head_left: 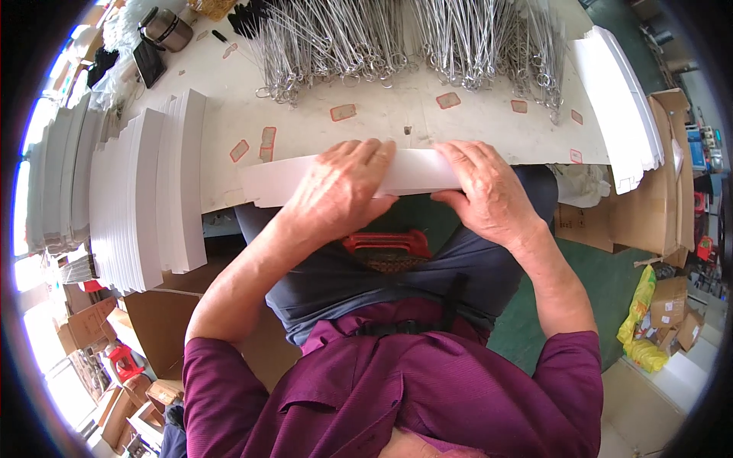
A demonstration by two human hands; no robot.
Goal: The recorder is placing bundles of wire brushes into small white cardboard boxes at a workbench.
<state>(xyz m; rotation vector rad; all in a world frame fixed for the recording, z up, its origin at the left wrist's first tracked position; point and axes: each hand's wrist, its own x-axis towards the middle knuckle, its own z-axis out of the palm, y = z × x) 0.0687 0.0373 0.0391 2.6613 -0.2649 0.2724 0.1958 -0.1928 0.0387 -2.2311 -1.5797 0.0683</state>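
Note:
A long, narrow white carton (416, 172) lies along the near edge of the table, in front of my lap. My left hand (340, 179) is closed over its middle, fingers on top and thumb at the near edge. Near its right end, my right hand (489, 191) grips it with the fingers over the far side and the thumb on the near side. The carton's underside is hidden. Beyond both hands, many metal skewers (336, 46) with ring ends lie bunched at the far side of the table.
Stacks of long white cartons (179, 183) stand at the left table edge. More white cartons (615, 107) lie at the right edge, beside a brown cardboard box (668, 175). A metal flask (168, 30) stands far left. Small red-bordered labels (343, 112) dot the tabletop.

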